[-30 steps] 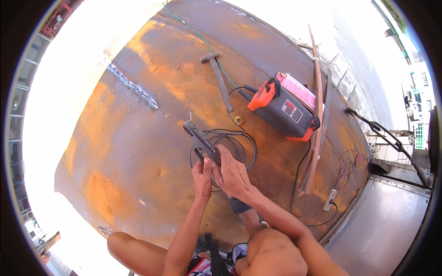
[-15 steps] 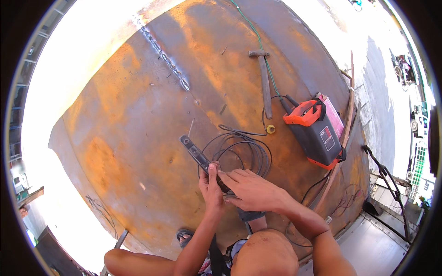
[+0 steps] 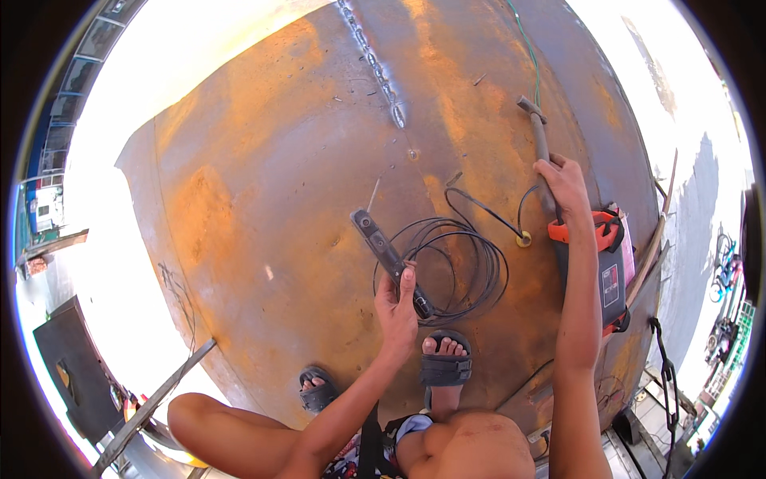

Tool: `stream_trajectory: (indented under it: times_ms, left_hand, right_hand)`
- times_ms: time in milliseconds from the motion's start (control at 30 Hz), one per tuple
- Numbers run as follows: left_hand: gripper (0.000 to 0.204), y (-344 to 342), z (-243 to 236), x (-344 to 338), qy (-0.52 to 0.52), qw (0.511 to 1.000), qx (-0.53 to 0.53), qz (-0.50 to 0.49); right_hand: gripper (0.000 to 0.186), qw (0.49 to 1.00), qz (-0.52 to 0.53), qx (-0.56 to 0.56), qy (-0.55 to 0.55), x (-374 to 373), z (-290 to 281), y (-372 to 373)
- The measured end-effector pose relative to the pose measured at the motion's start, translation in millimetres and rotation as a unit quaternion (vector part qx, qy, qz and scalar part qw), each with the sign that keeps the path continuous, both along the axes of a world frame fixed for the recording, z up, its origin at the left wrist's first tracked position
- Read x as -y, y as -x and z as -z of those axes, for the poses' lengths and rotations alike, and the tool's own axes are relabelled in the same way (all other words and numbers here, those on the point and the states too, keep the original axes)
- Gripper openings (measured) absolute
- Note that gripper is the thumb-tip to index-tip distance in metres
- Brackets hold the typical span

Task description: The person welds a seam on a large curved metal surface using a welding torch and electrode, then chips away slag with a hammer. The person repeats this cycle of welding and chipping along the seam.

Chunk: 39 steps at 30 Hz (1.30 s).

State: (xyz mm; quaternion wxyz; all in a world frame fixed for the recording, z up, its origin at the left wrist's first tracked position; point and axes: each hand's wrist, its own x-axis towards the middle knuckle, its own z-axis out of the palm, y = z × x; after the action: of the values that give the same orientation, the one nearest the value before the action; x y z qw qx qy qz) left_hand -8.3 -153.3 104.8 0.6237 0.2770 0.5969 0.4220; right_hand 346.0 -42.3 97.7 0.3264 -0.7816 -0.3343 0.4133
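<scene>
In my left hand (image 3: 396, 307) is a black welding electrode holder (image 3: 383, 246), my thumb lying along its body. A thin electrode rod (image 3: 374, 194) sticks out from its far end. My right hand (image 3: 565, 188) reaches forward and is closed round the handle of a hammer (image 3: 540, 137), which lies on the rusty steel plate with its head away from me. A bright weld bead (image 3: 375, 68) runs across the plate ahead, ending short of the electrode. The lower part of the hammer handle is partly hidden by my fingers.
A coiled black cable (image 3: 499, 279) lies beside my left hand. An orange and black welding machine (image 3: 610, 275) stands under my right forearm, with a green wire (image 3: 533, 56) leading away. The rusty plate (image 3: 263, 263) curves down at its edges; my sandalled feet (image 3: 445, 367) rest on it.
My right hand has left the electrode holder and moved forward and right onto the hammer handle. My left hand keeps the holder. The whole view has shifted, so things appear further right.
</scene>
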Motion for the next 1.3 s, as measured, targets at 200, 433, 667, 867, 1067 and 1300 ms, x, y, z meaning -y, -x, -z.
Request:
stream_trajectory:
  times_ms: [200,433,667,867,1067,1300]
  left_hand:
    - [0.041,26,14,-55,0.025,0.999,-0.001,0.043]
    - [0.038,17,-3,-149,-0.016,0.986,-0.011,0.166]
    - [0.043,-4,-13,-118,-0.066,0.985,-0.043,0.156]
    - [0.043,10,-16,-60,-0.037,0.990,-0.082,0.104]
    - [0.036,7,11,-36,-0.070,0.994,-0.057,0.069]
    - [0.035,-5,-12,-37,-0.031,0.997,-0.035,0.067]
  right_hand:
    - [0.098,0.996,-0.038,-0.061,-0.051,219,-66,41]
    - [0.084,0.948,-0.262,-0.089,0.159,337,-89,125]
    - [0.063,0.894,-0.445,-0.025,0.039,217,40,254]
    - [0.081,0.877,-0.060,0.458,-0.134,223,-52,119]
    - [0.120,0.888,-0.008,0.444,0.122,264,-62,-21]
    - [0.114,0.857,-0.005,0.513,0.048,242,-44,-76]
